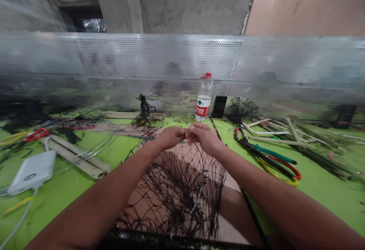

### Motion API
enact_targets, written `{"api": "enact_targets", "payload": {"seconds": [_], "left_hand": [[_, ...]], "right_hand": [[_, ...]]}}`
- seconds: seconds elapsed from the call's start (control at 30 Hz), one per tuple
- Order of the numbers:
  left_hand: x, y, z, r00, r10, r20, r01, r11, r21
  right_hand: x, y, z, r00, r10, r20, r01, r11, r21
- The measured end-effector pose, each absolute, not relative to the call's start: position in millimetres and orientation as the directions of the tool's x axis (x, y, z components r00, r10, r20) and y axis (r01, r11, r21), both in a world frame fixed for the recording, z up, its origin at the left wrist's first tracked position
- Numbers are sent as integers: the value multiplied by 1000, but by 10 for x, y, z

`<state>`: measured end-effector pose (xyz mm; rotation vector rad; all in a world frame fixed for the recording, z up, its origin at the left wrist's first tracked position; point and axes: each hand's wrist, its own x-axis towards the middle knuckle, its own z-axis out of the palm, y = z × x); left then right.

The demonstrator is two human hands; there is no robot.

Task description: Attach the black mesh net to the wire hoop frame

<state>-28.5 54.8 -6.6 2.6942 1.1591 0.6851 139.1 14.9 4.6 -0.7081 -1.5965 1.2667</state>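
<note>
Fingers (190, 132) of the left hand (171, 137) and right hand (204, 138) pinch closed on the upper edge of a black knotted net (176, 193), which drapes over the person's thighs (234, 212) before the green bench (327, 200), green-handled pliers (275, 152) lying to the right.

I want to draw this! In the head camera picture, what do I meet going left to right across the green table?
White power bank → bamboo sticks → bunched black netting → water bottle with a red cap → black phone → green-handled pliers
</note>
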Motion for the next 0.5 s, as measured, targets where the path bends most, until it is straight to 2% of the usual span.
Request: {"api": "enact_targets", "payload": {"seconds": [0.07,0.17,0.27,0.33,0.5], "left_hand": [[-279,517,-28,630,692,353,629,-721,291],[-264,485,-24,686,626,370,556,-780,288],[-258,476,-64,720,572,393,490,-820,296],[-263,478,-85,723,560,404,463,-827,318],[-281,470,-49,708,601,372,445,-788,426]], "right_hand": [[1460,201,84,-293,906,307,-278,226,-934],[1530,250,87,-172,967,186,-395,105,-912],[1565,297,15,-126,992,26,-423,-30,-906],[1576,333,-50,-137,990,-32,-416,-87,-905],[1585,398,-140,-149,987,-52,-398,-108,-911]]}}
